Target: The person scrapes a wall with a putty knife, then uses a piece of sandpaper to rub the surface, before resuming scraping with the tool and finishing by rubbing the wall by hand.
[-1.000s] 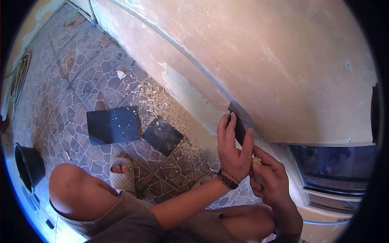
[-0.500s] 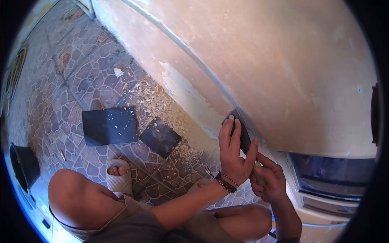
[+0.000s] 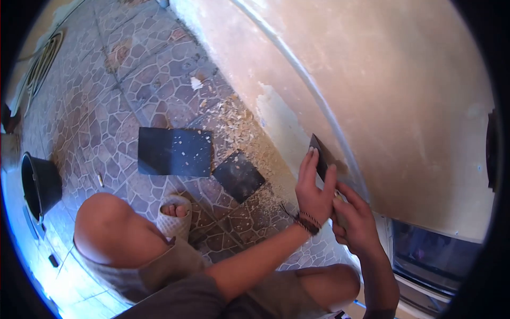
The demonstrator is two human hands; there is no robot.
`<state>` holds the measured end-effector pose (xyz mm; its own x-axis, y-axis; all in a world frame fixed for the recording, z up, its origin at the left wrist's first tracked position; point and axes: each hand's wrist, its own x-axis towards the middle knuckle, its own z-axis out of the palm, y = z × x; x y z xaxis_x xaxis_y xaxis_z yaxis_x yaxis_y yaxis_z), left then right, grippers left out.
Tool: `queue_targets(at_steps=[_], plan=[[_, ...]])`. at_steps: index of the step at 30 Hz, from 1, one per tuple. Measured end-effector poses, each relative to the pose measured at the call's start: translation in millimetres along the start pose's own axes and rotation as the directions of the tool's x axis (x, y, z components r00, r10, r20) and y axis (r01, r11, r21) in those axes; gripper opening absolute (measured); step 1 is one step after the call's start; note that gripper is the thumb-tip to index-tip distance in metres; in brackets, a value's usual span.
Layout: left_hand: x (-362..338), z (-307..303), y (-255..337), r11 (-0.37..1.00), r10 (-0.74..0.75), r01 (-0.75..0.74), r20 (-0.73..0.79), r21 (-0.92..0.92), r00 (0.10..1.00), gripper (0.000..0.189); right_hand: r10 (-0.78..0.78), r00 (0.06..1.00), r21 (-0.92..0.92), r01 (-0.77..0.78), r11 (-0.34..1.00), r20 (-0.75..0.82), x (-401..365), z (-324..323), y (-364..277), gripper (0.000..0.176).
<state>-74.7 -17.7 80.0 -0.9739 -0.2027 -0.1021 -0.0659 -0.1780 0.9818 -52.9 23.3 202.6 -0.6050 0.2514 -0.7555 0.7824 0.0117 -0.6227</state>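
Observation:
My right hand point(image 3: 357, 220) is closed round the handle of a scraper with a wide dark blade point(image 3: 321, 159). The blade leans on the wall point(image 3: 382, 95), its far corner just below the raised strip point(image 3: 305, 69). My left hand point(image 3: 317, 192) lies against the blade with fingers stretched out and thumb apart, pressing rather than wrapped round it. Most of the handle is hidden by my hands. Left of the blade, a pale bare patch point(image 3: 281, 114) shows where the wall's coating is off.
Flakes and dust point(image 3: 239, 125) lie along the wall's foot. Two dark sheets, a larger one point(image 3: 172, 154) and a smaller one point(image 3: 239, 178), rest on the stone-patterned floor. A black bucket point(image 3: 45, 183) stands left, below a coiled hose point(image 3: 45, 64). A dark glass panel point(image 3: 435, 260) is low right.
My view has swung so the floor and wall sit farther right. The scraper blade has turned more edge-on and sits slightly lower against the strip, both hands staying on the tool.

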Motion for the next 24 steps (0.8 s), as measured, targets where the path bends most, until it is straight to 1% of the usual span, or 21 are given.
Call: queue_targets(at_steps=[1, 3, 4, 5, 8, 10, 11, 13, 14, 16, 17, 20, 21, 23, 24], plan=[[9.3, -7.6, -7.5, 0.999, -0.039, 0.039, -0.005, 0.025, 0.999, 0.047, -0.007, 1.0, -0.016, 0.007, 1.0, -0.015, 9.9, 14.8, -1.4, 0.043], [34.3, -24.0, -18.2, 0.971, -0.178, 0.182, 0.041, -0.155, 0.983, 0.046, -0.033, 0.999, -0.025, 0.033, 0.999, -0.033, 28.7, 40.7, -5.5, 0.043], [47.4, -31.0, -24.0, 0.936, -0.241, 0.252, 0.075, -0.246, 0.968, 0.046, -0.044, 0.998, -0.017, 0.043, 0.999, -0.034, 38.8, 53.0, -6.4, 0.044], [59.9, -36.5, -31.2, 0.925, -0.253, 0.269, 0.092, -0.268, 0.963, 0.046, -0.051, 0.998, -0.009, 0.051, 0.999, -0.035, 47.1, 64.5, -8.7, 0.045], [81.7, -49.3, -43.0, 0.871, -0.315, 0.344, 0.138, -0.351, 0.939, 0.047, 0.042, 0.996, 0.115, -0.033, 0.993, -0.081, 65.3, 93.1, -23.5, 0.044], [91.6, -54.1, -43.2, 0.808, -0.369, 0.407, 0.174, -0.425, 0.913, 0.049, -0.001, 0.989, 0.051, 0.009, 0.999, -0.148, 65.9, 108.2, -25.5, 0.043], [94.9, -56.4, -44.0, 0.814, -0.376, 0.416, 0.178, -0.406, 0.909, 0.049, -0.023, 0.984, 0.017, 0.026, 1.0, -0.179, 67.1, 116.0, -26.6, 0.043], [102.6, -59.9, -45.2, 0.825, -0.388, 0.43, 0.184, -0.367, 0.903, 0.049, -0.079, 0.971, 0.037, 0.089, 0.995, -0.225, 75.5, 131.8, -31.9, 0.042], [110.7, -64.8, -44.0, 0.77, -0.408, 0.459, 0.212, -0.443, 0.888, 0.049, -0.103, 0.963, 0.047, 0.118, 0.992, -0.247, 79.1, 139.7, -33.1, 0.042], [133.7, -78.7, -44.4, 0.638, -0.435, 0.51, 0.276, -0.577, 0.857, 0.049, -0.177, 0.942, -0.084, 0.16, 0.984, -0.284, 96.6, 158.1, -28.6, 0.041], [141.7, -84.3, -51.3, 0.652, -0.418, 0.52, 0.31, -0.551, 0.854, 0.048, -0.215, 0.931, -0.15, 0.177, 0.973, -0.296, 102.5, 163.9, -28.2, 0.041], [134.7, -75.5, -38.6, 0.65, -0.441, 0.485, 0.229, -0.585, 0.868, 0.047, -0.238, 0.905, -0.162, 0.191, 0.968, -0.354, 91.0, 166.1, -32.8, 0.041], [134.1, -73.1, -30.7, 0.716, -0.395, 0.431, 0.19, -0.55, 0.899, 0.046, -0.209, 0.913, -0.147, 0.167, 0.975, -0.349, 90.2, 169.0, -41.6, 0.041], [143.3, -76.8, -28.6, 0.665, -0.452, 0.5, 0.235, -0.555, 0.861, 0.046, -0.145, 0.923, -0.108, 0.114, 0.988, -0.356, 85.2, 172.1, -56.6, 0.041], [149.4, -81.5, -27.1, 0.639, -0.476, 0.535, 0.262, -0.553, 0.84, 0.047, -0.149, 0.921, -0.127, 0.11, 0.986, -0.359, 89.1, 175.4, -56.6, 0.041]])
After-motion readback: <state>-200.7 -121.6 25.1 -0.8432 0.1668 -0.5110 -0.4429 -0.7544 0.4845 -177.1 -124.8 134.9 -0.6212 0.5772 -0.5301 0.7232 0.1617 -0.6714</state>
